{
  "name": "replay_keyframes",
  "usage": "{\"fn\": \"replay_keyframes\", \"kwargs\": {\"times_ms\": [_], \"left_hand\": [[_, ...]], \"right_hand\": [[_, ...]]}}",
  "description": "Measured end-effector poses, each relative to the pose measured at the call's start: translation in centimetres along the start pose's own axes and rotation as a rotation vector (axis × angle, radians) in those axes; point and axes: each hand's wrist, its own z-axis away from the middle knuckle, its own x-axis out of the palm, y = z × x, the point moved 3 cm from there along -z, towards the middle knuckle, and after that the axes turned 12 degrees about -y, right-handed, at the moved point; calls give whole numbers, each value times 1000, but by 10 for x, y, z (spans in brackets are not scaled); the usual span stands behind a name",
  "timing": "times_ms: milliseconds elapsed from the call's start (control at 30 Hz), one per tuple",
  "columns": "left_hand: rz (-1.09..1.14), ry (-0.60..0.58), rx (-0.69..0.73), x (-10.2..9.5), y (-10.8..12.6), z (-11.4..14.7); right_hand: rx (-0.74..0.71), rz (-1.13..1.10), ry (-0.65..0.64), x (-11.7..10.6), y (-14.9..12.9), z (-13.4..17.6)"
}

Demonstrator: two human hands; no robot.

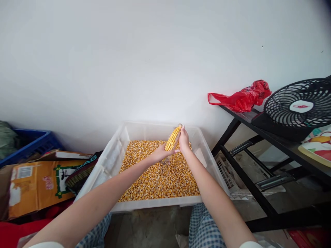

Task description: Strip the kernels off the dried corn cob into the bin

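Two hands: the left hand [160, 153] grips the near end of a yellow corn cob [172, 139], while the right hand [184, 140] clasps it along its right side, toward the far tip.
Corn cob: tilted, far end up, held above the loose kernels [157, 181].
Plastic tub: a translucent white tub [111, 151] holds the kernels, close to the white wall [144, 62].
Right side: a black surface [247, 119] carries a red plastic bag [243, 100] and a black fan [301, 106]; beneath, partly hidden, is apparently a white plastic basket [226, 171].
Left side: an orange printed cardboard box [38, 187] lies near, a blue crate [38, 148] farther off.
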Motion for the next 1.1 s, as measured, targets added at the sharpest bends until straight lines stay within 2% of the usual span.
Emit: {"fn": "replay_keyframes", "kwargs": {"times_ms": [267, 433, 600, 800, 933, 1100], "left_hand": [[268, 52, -96, 2, 15, 5], [424, 2, -115, 3, 15, 2], [455, 123, -46, -6, 14, 1], [481, 148, -54, -10, 9, -2], [483, 166, 0, -12, 7, -5], [590, 165, 39, -14, 5, -6]], "right_hand": [[-88, 66, -61, 3, 1, 0], [-18, -43, -136, 14, -3, 8], [80, -53, -359, 35, -2, 21], [-7, -15, -318, 37, 6, 22], [19, -72, -412, 43, 2, 27], [40, -10, -480, 46, 0, 32]]}}
